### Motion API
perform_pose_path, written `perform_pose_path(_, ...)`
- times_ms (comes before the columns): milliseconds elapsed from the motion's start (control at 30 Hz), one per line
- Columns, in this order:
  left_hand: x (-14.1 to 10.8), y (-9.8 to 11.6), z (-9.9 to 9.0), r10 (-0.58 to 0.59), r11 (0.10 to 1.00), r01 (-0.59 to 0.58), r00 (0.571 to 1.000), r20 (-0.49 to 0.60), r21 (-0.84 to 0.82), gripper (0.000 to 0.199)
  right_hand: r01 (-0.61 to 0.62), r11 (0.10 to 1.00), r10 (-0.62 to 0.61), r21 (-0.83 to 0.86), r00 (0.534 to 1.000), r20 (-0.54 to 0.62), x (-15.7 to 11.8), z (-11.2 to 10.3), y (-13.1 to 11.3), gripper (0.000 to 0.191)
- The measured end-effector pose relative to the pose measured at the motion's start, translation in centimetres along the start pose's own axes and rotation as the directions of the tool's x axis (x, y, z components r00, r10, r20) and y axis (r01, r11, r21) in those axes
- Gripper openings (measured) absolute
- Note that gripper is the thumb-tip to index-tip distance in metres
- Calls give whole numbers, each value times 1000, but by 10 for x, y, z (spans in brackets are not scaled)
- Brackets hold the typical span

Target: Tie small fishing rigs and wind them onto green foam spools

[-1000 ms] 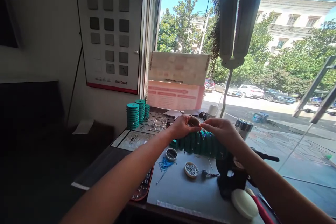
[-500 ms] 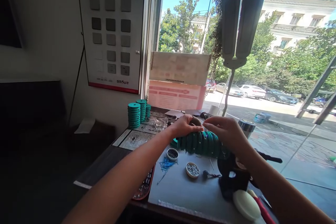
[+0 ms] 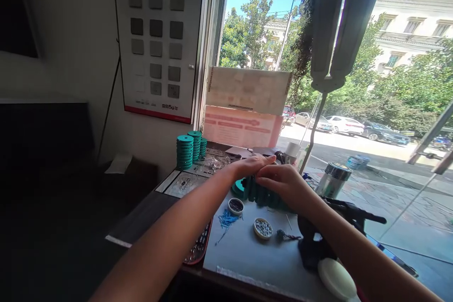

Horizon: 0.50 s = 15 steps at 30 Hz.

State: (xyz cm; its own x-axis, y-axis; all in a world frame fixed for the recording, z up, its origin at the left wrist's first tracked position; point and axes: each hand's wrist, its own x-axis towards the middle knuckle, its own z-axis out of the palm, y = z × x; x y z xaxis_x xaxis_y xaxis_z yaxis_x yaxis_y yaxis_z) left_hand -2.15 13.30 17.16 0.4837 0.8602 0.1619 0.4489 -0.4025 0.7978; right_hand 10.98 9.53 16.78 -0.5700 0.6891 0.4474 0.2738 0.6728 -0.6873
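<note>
A horizontal row of green spools (image 3: 264, 194) sits over the grey mat on a black stand. My left hand (image 3: 253, 164) reaches across the row's left end, fingers together and pointing right; whatever is under its palm is hidden. Close beside it my right hand (image 3: 281, 180) has thumb and fingertips drawn together at the top of the spools, and anything between them is too small to make out. Nearer me are a round dish of dark beads (image 3: 236, 205), a dish of pale beads (image 3: 263, 229) and some blue strips (image 3: 227, 218).
Stacked green spools (image 3: 185, 152) stand at the back left. A red-rimmed tray (image 3: 195, 261) lies under my left forearm. At the right are a clear jar (image 3: 334, 180), the black stand (image 3: 311, 245) and a white oval object (image 3: 337, 279). A window is behind.
My right hand has moved left along the spools, to the left hand. The left hand has flattened over the row's end. The view has shifted slightly.
</note>
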Motion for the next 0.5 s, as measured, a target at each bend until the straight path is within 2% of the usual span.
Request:
perform_pose_path(200, -1, -2, -1, 8, 1000, -8, 1000, 7, 5, 60, 24, 997, -26, -73, 999, -27, -1, 1, 4, 15)
perform_pose_path(500, -2, -2, -1, 30, 999, -30, 1000, 1, 18, 55, 51, 994, -55, -95, 998, -42, -2, 4, 7, 15)
